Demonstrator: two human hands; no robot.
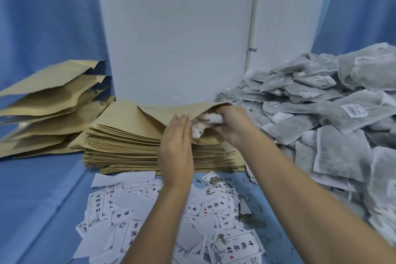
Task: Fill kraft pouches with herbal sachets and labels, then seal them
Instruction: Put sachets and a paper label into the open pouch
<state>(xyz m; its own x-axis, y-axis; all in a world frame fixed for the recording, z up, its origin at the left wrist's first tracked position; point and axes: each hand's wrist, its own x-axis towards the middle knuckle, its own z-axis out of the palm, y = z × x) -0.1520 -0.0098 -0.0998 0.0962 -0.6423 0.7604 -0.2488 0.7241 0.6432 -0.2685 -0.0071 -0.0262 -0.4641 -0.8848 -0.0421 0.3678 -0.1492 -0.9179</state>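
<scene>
Blue cloth counter point(42, 199), white panel point(175, 38) behind. Left grip point(177, 135) flat on pouch point(137, 115), right grip point(231, 122) clutching sachets point(198, 130), half hidden inside.

a tan kraft pouch point(150, 118) tops the flat pouch stack point(128, 152), mouth gaping toward three o'clock around bunched white sachets point(205, 122), with the grey sachet heap point(321, 113) at three, printed labels point(150, 216) strewn at six and puffed pouches point(49, 103) at nine.
</scene>
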